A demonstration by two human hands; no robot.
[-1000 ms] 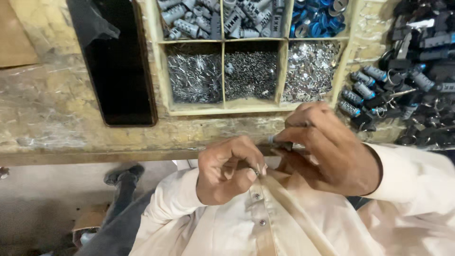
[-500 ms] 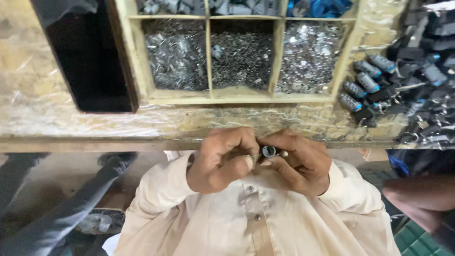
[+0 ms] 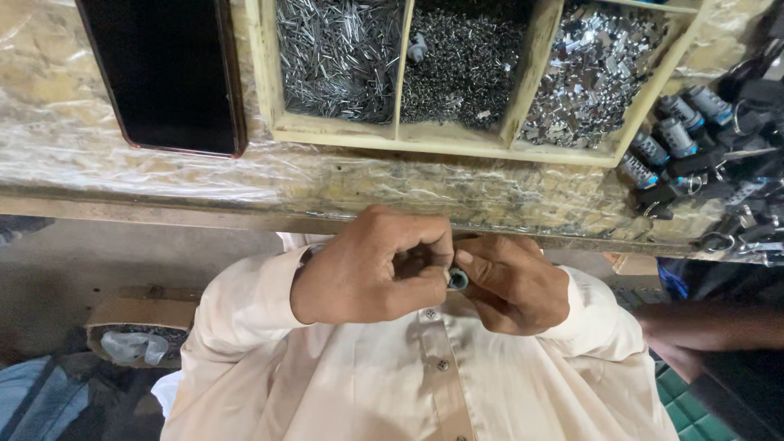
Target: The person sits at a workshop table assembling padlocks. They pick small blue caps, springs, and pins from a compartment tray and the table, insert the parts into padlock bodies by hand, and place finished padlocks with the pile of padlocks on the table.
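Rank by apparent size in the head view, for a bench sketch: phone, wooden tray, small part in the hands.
1. Wooden tray, cropped at the top.
2. Phone, also cropped.
3. Small part, pinched between left hand and right hand.

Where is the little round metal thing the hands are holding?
In the head view, the small round metal part sits low in the middle, pinched between the left hand and right hand, below the wooden tray.

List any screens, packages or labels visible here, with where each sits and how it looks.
Phone: lies flat on the bench, upper left, beside the wooden tray; a dark rectangle with a reddish rim, screen off.
Plastic bag: on the floor, lower left; crumpled, translucent white.
Labels or signs: none legible.
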